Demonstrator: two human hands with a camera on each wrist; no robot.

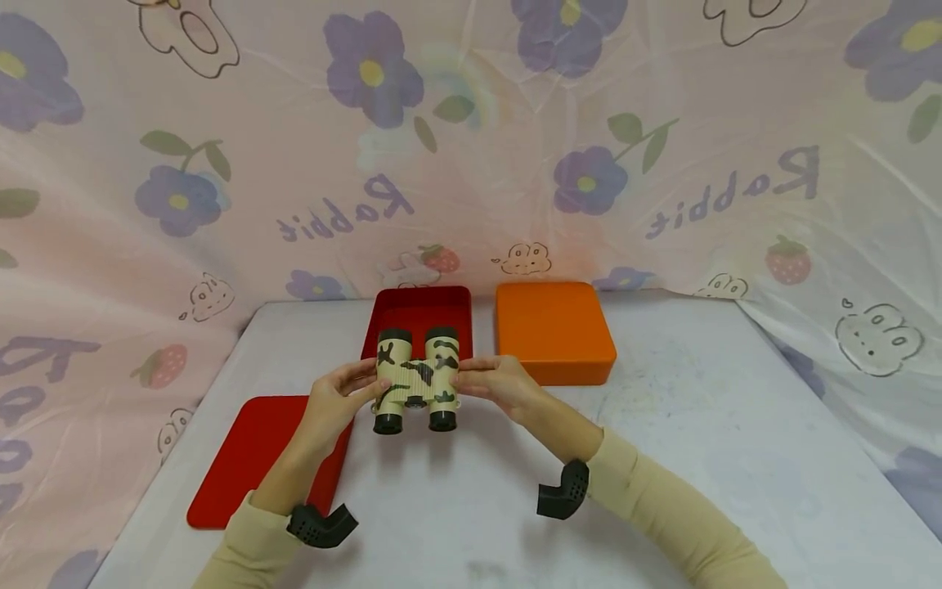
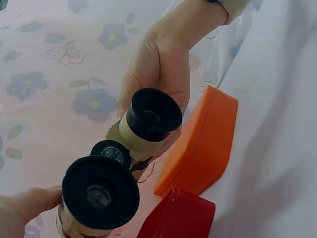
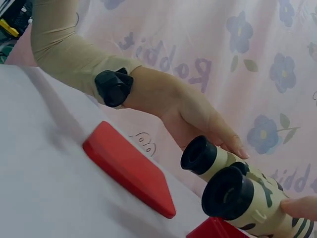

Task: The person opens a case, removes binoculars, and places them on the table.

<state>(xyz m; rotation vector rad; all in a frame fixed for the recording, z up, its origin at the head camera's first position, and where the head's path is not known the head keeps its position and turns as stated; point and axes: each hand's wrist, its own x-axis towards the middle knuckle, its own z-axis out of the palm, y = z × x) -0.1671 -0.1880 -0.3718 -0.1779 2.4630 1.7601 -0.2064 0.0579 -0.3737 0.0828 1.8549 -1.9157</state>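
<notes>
A pair of camouflage binoculars (image 1: 418,376) is held up between both hands, over the near end of an open red box (image 1: 373,315). Their black eyepieces point back toward the person; a small compass (image 2: 112,154) sits between the barrels in the left wrist view. The left hand (image 1: 333,406) grips the left barrel, thumb on top and fingers at the side and beneath. On the other barrel, the right hand (image 1: 508,386) holds from the right side, its fingertips against the body. In the right wrist view, the left hand's thumb lies along the upper barrel.
A flat red lid (image 1: 250,458) lies on the white table (image 1: 662,458) at the left, partly under the left forearm. To the right of the red box stands an orange box (image 1: 555,331). A printed cloth (image 1: 471,147) hangs behind and beside the table.
</notes>
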